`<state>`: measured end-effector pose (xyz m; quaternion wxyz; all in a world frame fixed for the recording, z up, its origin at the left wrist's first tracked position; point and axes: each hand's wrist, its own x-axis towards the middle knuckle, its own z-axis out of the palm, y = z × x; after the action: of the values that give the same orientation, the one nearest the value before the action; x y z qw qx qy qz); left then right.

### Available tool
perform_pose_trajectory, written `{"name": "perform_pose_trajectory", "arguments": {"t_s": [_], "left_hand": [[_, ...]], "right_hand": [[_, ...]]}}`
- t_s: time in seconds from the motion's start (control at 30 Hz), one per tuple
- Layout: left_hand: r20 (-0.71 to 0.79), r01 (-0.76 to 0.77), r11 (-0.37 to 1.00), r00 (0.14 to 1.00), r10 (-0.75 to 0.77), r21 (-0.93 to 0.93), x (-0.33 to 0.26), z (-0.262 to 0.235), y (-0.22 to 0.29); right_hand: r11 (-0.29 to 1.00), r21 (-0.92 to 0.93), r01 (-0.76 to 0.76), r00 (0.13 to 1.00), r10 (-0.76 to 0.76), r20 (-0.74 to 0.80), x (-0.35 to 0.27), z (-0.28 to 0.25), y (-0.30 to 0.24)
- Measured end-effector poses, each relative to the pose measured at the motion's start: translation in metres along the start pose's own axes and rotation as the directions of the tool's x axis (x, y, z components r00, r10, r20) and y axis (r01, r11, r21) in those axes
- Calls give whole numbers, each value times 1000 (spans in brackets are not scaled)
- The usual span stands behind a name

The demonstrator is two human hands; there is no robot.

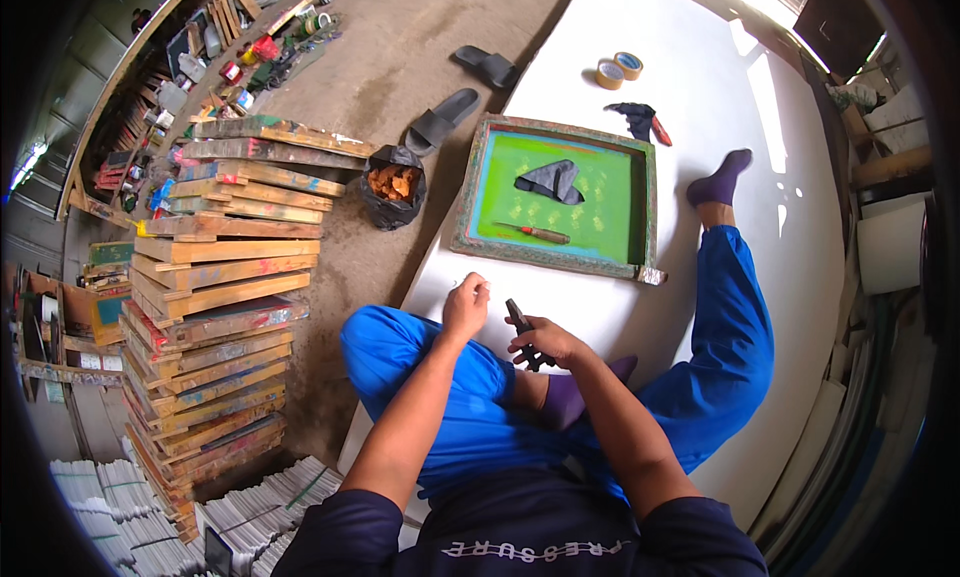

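Above the white board [600, 322], my left hand [466, 307] is closed with its fingertips pinched together; whatever they may hold is too small to make out. My right hand [552, 342], beside it, grips a black hand tool that looks like pliers [520, 320]. Beyond both hands lies a wooden screen-printing frame [560, 264] with green mesh [500, 192]. On the mesh rest a folded grey cloth [550, 181] and a thin pointed tool with a brown handle [546, 234]. Neither hand touches the frame.
Two tape rolls [610, 74] and a dark cloth with a red-handled tool [660, 130] lie farther along the board. Left of it are sandals [440, 122], a black bag of brown scraps [393, 212] and a tall stack of wooden frames [215, 327]. My legs [715, 327] flank the work.
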<state>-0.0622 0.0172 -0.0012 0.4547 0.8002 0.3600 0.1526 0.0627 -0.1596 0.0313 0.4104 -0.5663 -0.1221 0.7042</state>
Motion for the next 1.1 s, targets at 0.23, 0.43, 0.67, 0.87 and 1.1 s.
{"name": "perform_pose_trajectory", "arguments": {"t_s": [0.23, 0.43, 0.67, 0.87, 1.1], "left_hand": [[-127, 368, 794, 927, -352, 483, 16, -17, -27], [-54, 137, 849, 990, -127, 511, 17, 1, 5], [182, -341, 738, 940, 290, 583, 16, 36, 36], [241, -325, 754, 944, 225, 570, 11, 56, 35], [241, -324, 764, 944, 224, 558, 12, 58, 31]], "right_hand": [[999, 39, 19, 983, -12, -181, -12, -44, 24], [993, 68, 94, 809, -36, -587, -30, -99, 39], [1000, 4, 6, 705, -1, -709, -36, -135, 31], [998, -54, -44, 697, -8, -717, -30, -145, 32], [988, -107, -112, 633, -12, -774, -25, -139, 28]]}}
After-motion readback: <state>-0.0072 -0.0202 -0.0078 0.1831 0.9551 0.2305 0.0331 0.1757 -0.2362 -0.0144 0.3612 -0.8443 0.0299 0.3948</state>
